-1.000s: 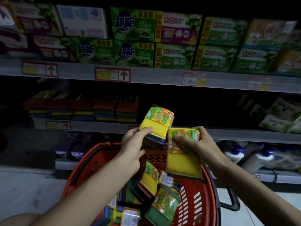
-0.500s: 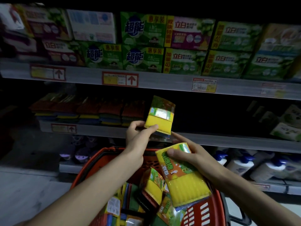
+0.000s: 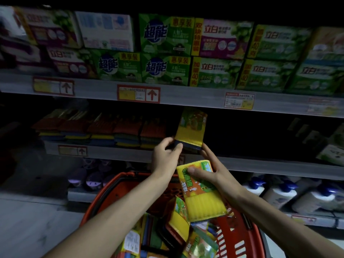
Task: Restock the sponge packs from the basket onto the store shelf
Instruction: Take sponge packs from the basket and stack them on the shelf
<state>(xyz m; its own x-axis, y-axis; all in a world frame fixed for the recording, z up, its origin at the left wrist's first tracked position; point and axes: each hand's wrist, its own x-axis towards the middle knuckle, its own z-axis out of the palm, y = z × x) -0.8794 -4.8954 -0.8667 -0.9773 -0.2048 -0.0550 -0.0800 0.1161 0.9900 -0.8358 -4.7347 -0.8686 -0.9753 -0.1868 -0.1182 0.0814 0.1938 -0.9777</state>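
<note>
My left hand (image 3: pixel 166 157) pinches the bottom edge of a sponge pack (image 3: pixel 191 127), standing it upright at the shelf (image 3: pixel 260 162) lip, at twelve o'clock from the basket (image 3: pixel 104 198). My right hand (image 3: pixel 214 175) grips a second pack (image 3: pixel 202 194) between thumb and fingers, its fingertips touching the first pack's lower corner. Stacked sponges (image 3: pixel 104 131) crowd the shelf at nine o'clock; at three o'clock the shelf is dark. More packs (image 3: pixel 176 226) lie in the basket below.

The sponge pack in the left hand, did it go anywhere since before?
Yes. The sponge pack in the left hand went up and away from the red basket, toward the middle shelf, beside the stacked sponges.
</note>
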